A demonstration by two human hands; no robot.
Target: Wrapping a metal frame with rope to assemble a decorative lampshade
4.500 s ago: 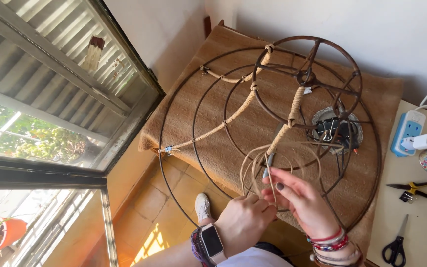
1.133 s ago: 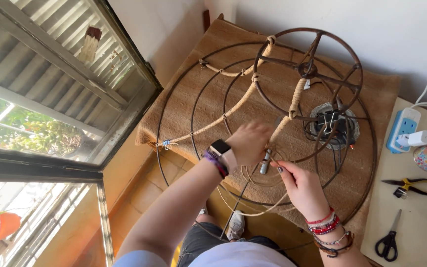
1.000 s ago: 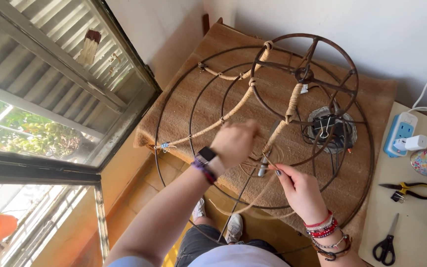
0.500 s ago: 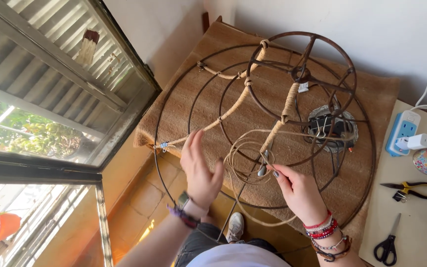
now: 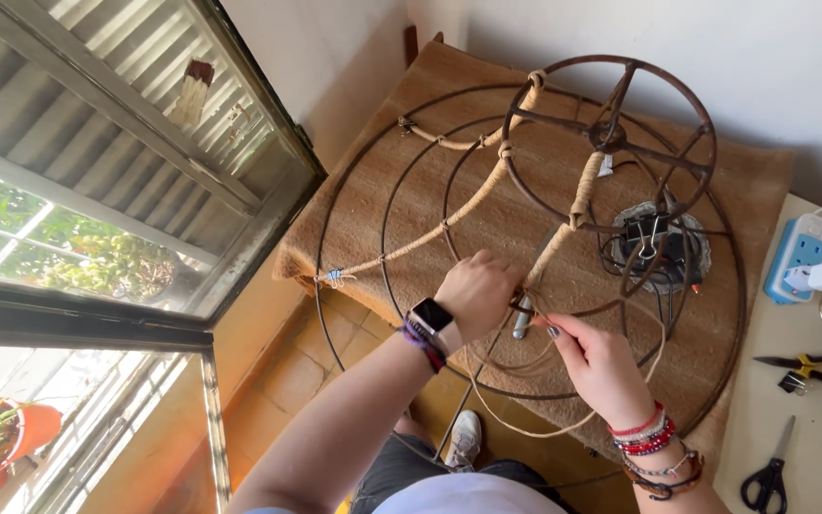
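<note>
Window at far left. My left hand (image 5: 479, 288), watch on wrist, sits closed at the lower end of the twine-wrapped spoke (image 5: 563, 231); fingers hidden behind it, can't tell what they grip. Spoke's long axis runs from my hands up-right toward the hub of the rusty wire frame (image 5: 530, 228), which lies on a brown mat (image 5: 744, 171). Three spokes wrapped w/ twine. My right hand (image 5: 599, 366) pinches the loose twine (image 5: 563, 426) between thumb & forefinger, other fingers curled. Far right: one pliers (image 5: 811, 366), one scissors (image 5: 768, 476).
</note>
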